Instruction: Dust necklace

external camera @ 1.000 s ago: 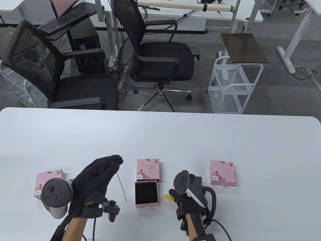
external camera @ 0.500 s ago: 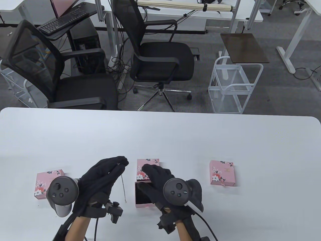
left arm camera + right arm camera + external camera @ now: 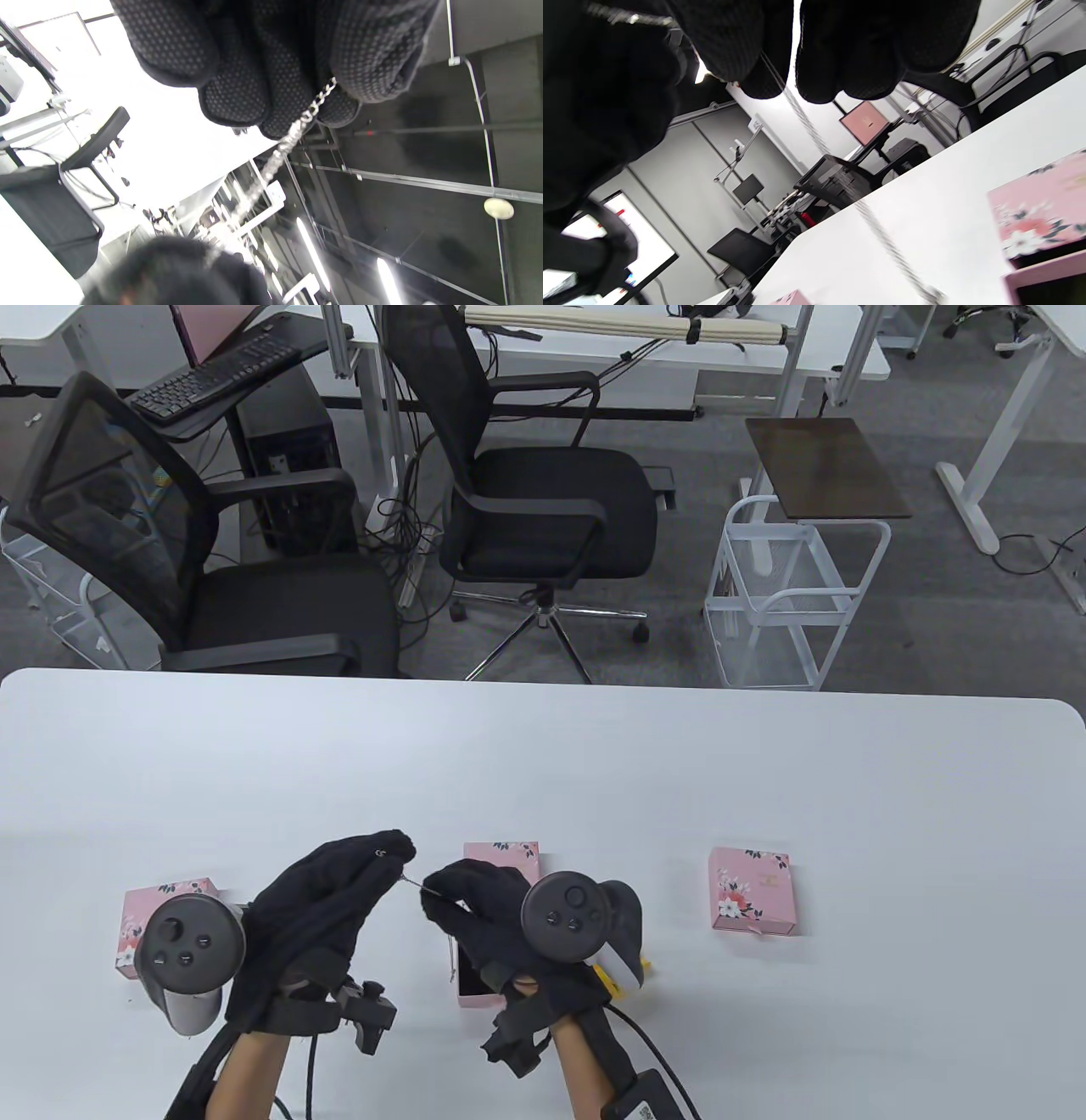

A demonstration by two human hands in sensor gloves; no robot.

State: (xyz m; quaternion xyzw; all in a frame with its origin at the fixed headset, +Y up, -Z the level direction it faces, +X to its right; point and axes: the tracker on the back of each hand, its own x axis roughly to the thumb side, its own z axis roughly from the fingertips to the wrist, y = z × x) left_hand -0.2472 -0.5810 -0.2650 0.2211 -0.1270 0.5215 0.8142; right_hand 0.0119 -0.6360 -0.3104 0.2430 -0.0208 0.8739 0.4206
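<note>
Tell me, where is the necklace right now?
In the table view, the necklace stretches between the left hand and right hand, above the open jewellery box.

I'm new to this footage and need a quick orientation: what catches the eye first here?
Two black-gloved hands meet above the table's near edge, the left hand and right hand both pinching a thin silver necklace strung between them. Just beneath sits an open pink box; closed pink floral boxes flank it.

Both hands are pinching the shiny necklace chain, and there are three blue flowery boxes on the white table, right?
Not quite: the boxes are pink, not blue, as the table view shows. The rest holds: the left hand and right hand both pinch the necklace chain, and three flowery boxes sit on the white table.
</note>
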